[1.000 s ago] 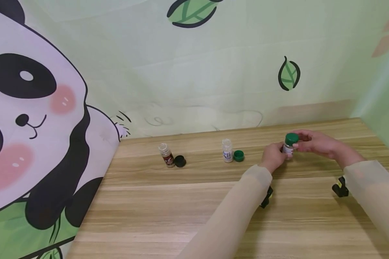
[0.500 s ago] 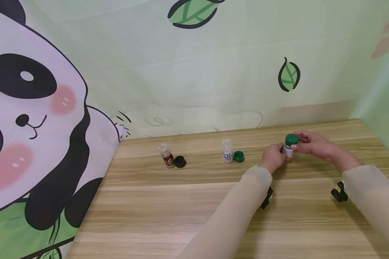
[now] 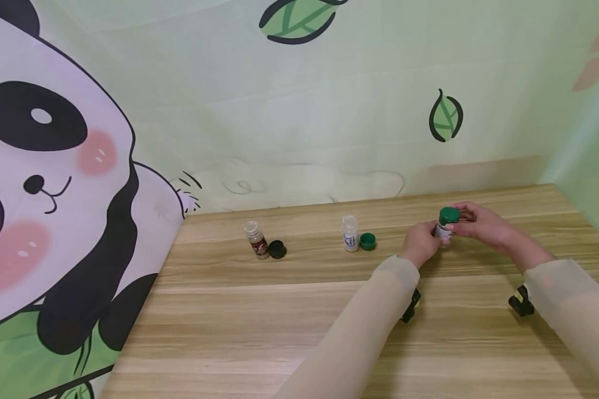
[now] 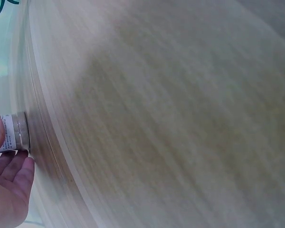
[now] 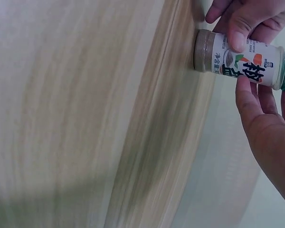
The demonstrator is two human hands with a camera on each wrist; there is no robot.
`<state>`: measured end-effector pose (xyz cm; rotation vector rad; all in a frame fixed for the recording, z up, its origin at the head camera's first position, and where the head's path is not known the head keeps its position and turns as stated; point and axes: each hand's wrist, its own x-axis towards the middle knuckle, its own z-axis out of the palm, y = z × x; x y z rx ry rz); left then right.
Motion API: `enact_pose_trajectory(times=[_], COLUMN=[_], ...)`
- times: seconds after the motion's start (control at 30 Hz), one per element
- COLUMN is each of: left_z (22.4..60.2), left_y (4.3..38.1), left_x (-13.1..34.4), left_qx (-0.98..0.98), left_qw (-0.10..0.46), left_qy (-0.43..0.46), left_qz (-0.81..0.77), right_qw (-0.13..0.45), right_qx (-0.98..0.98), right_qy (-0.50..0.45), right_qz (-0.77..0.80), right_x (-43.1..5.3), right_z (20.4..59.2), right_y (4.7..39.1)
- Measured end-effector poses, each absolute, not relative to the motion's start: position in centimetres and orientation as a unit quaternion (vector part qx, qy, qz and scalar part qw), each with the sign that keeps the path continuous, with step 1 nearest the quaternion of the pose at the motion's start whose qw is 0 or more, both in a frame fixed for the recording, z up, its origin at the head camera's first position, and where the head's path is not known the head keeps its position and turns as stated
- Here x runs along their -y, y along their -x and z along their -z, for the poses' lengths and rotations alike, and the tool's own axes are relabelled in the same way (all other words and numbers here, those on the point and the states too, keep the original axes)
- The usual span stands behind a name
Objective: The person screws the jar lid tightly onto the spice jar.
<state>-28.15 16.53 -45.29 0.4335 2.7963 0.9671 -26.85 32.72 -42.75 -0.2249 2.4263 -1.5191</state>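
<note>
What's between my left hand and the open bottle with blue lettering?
A green cap, close beside the open bottle; from there to your left hand, bare table shows in the head view.

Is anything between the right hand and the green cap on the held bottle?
Nothing visible: the right hand is right at the green cap, and the left hand grips the bottle lower down, below the cap.

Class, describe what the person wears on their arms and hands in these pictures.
Long, plain, pale cream fabric sleeves cover both forearms, ending in loose cuffs. A small black angular device with a yellow patch shows beside each sleeve. The bare left hand and bare right hand wear no gloves.
</note>
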Motion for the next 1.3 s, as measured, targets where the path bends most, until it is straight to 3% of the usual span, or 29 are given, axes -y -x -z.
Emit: enact_pose_trajectory(times=[0.57, 1.0, 1.3], left_z=[45.6, 45.5, 45.5], left_y=[28.2, 28.2, 28.0], left_x=[-16.6, -16.6, -16.5], left_qx=[-0.936, -0.931, -0.928], left_qw=[0.064, 0.064, 0.07], left_qy=[-0.144, -0.14, -0.14], left_qz=[-0.316, -0.331, -0.339], right_qw=[0.121, 0.224, 0.226], right_qx=[-0.858, -0.833, -0.824], right_qy=[0.051, 0.106, 0.102], right_qz=[0.497, 0.495, 0.51], right_x=[-32.2, -33.9, -34.1], right_z=[42.8, 41.2, 41.3], right_y=[26.6, 27.2, 27.3])
